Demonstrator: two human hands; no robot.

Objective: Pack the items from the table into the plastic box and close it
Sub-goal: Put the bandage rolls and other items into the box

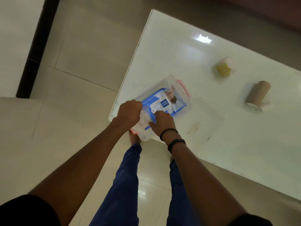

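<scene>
At the far left runs a dark strip (35,51) along the pale tiled floor (78,51). Below it, the left forearm reaches up from the lower left, and the left hand (129,112) rests on the near left rim of the plastic box (169,79), knuckles up, fingers curled and pressed together over the edge; whether they pinch the rim or only lean on it cannot be told. The box is clear, with a pink latch (184,88) on its far end and a hint of pink at its near corner, and it sits at the near corner of the white table (228,136), its near end hanging slightly over the edge. Inside it lies a blue and white wipes pack (164,103), flat, label up, filling most of the box. The right hand (162,122) lies on the near end of that pack, fingers close together and bent down onto the wrapper, the thumb pointing toward the left hand; two dark bands circle the wrist. Blue trouser legs show beneath the arms. Further right on the table, well apart from the box, stands a white and yellow sponge (225,67), and beyond it, toward the right edge, a beige bandage roll (258,94) lies on its side with a small white roll (264,106) touching its near end
</scene>
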